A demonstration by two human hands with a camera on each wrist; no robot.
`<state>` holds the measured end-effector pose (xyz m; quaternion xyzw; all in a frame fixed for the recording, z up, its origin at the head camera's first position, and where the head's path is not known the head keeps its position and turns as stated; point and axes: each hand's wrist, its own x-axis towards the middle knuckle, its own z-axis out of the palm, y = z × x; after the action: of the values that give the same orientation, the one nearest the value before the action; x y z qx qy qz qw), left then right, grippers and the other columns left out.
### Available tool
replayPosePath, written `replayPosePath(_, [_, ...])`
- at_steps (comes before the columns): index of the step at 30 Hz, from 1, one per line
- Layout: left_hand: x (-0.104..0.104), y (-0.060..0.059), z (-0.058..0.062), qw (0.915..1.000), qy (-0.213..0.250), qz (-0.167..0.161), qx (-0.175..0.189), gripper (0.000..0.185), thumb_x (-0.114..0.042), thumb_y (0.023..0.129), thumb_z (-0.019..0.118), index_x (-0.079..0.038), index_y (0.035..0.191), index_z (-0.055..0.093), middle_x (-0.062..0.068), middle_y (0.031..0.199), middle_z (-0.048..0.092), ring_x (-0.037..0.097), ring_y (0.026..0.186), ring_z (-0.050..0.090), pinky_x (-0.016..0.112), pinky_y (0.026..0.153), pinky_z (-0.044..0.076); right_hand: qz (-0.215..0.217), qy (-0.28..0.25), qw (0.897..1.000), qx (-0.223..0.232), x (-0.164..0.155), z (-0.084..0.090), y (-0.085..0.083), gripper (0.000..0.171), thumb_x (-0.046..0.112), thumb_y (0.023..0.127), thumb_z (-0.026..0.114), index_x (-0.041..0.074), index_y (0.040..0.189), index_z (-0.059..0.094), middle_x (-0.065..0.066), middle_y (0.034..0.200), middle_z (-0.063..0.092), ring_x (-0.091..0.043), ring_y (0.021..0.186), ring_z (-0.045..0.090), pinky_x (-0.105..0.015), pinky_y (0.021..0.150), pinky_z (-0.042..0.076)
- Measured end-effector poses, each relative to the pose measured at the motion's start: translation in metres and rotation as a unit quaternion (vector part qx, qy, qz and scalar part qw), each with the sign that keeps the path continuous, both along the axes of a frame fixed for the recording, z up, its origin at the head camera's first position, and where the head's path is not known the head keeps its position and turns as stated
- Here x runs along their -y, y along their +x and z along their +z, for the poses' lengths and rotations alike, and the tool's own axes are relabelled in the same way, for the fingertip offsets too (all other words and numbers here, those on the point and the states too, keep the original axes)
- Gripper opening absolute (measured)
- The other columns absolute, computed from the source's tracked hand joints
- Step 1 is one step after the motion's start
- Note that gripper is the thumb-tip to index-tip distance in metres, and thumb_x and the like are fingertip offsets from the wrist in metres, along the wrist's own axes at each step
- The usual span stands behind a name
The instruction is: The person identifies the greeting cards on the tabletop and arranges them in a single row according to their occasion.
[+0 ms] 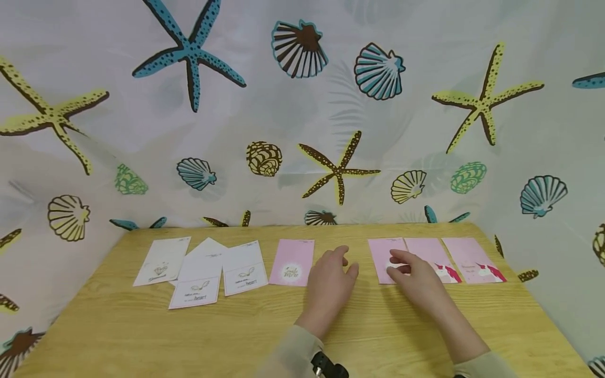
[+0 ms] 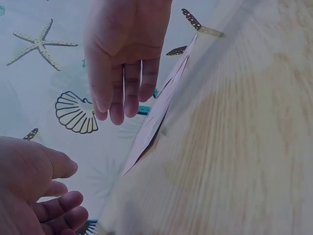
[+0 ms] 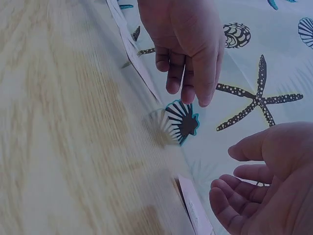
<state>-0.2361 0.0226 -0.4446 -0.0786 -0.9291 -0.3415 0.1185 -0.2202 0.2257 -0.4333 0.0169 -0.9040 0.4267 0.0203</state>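
Note:
My left hand [image 1: 332, 286] hovers just right of a pink card [image 1: 290, 262] with a round white patch and gold lettering. Its fingers are loosely bent and hold nothing. The right hand [image 1: 420, 283], also holding nothing, is over another pink card [image 1: 378, 247] and partly covers it. Beside that one lie two pink cards with unicorns, a middle card [image 1: 423, 249] partly behind the hand and an outer card [image 1: 472, 257]. In the left wrist view the right hand [image 2: 128, 63] hangs with fingers pointing down; the right wrist view shows the left hand [image 3: 183, 54] likewise.
On the left lie white cards: one with a gold diamond [image 1: 163, 260], two with gold wings, a front card [image 1: 196, 278] and a right card [image 1: 244, 268], and a mostly hidden card [image 1: 210, 245] behind. A shell-and-starfish cloth [image 1: 302, 115] rises behind the wooden table [image 1: 189, 341].

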Motion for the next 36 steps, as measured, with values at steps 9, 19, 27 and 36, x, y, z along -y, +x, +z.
replayPosePath(9, [0.047, 0.004, 0.012, 0.9993, 0.025, 0.029, -0.001, 0.044, -0.02, 0.102, 0.079, -0.004, 0.142, 0.07, 0.01, 0.113, 0.074, 0.028, 0.096, 0.071, 0.047, 0.08, 0.058, 0.015, -0.056, 0.998, 0.014, 0.029, 0.006, 0.0, 0.051, 0.015, 0.108, 0.07, -0.001, 0.155, 0.059, -0.02, 0.144, 0.068, -0.035, 0.124, 0.068, -0.049, 0.104, 0.057])
replayPosePath(19, [0.096, 0.004, 0.013, 0.997, 0.031, 0.067, 0.026, 0.047, -0.023, 0.105, 0.075, -0.005, 0.148, 0.067, 0.011, 0.124, 0.074, 0.031, 0.111, 0.073, 0.051, 0.087, 0.059, 0.04, -0.133, 0.99, 0.022, 0.057, 0.009, 0.0, 0.049, 0.011, 0.108, 0.069, -0.004, 0.154, 0.059, -0.024, 0.145, 0.067, -0.035, 0.126, 0.069, -0.041, 0.1, 0.06])
replayPosePath(27, [0.123, 0.005, 0.012, 0.9959, 0.028, 0.082, 0.025, 0.049, -0.02, 0.105, 0.075, -0.001, 0.15, 0.065, 0.015, 0.132, 0.075, 0.035, 0.115, 0.074, 0.055, 0.091, 0.059, 0.045, -0.172, 0.983, 0.036, 0.082, 0.011, 0.0, 0.049, 0.011, 0.109, 0.068, -0.002, 0.156, 0.059, -0.023, 0.149, 0.065, -0.034, 0.128, 0.069, -0.045, 0.102, 0.06])
replayPosePath(36, [0.145, -0.001, 0.004, 0.9949, 0.03, 0.092, 0.031, 0.049, -0.019, 0.106, 0.074, 0.0, 0.149, 0.065, 0.019, 0.134, 0.074, 0.037, 0.117, 0.074, 0.056, 0.092, 0.059, 0.057, -0.214, 0.974, 0.038, 0.104, 0.004, -0.004, 0.05, 0.009, 0.109, 0.068, -0.003, 0.156, 0.058, -0.024, 0.155, 0.06, -0.036, 0.134, 0.065, -0.044, 0.102, 0.059])
